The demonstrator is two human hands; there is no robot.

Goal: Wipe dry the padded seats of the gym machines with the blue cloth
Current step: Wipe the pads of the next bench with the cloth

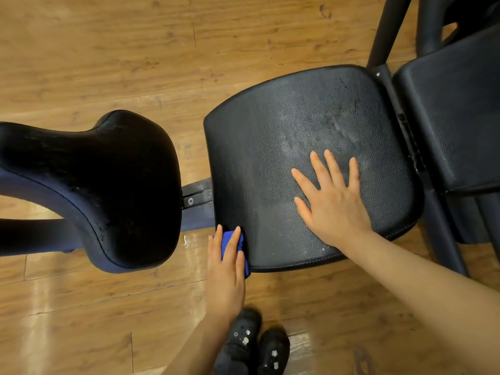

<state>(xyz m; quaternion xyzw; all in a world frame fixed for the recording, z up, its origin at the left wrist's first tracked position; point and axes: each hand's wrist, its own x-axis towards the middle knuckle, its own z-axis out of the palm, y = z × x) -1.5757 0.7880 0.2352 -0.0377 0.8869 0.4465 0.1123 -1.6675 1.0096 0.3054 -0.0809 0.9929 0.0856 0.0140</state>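
A black padded seat [297, 125] fills the middle of the view, its surface speckled with small droplets and smear marks. My right hand [332, 201] lies flat on it with fingers spread, near its front right part. My left hand [226, 269] presses the blue cloth [226, 239] against the seat's front left corner, fingers straight over the cloth. Most of the cloth is hidden under that hand. A second black pad [108, 180] with a narrow neck sits to the left, also dotted with droplets.
A black backrest pad [457, 109] adjoins the seat on the right, with dark metal frame tubes [389, 28] behind it. A metal bracket [197, 196] joins the two pads. The wooden floor [108, 50] lies all around. My black shoes [257, 347] stand below.
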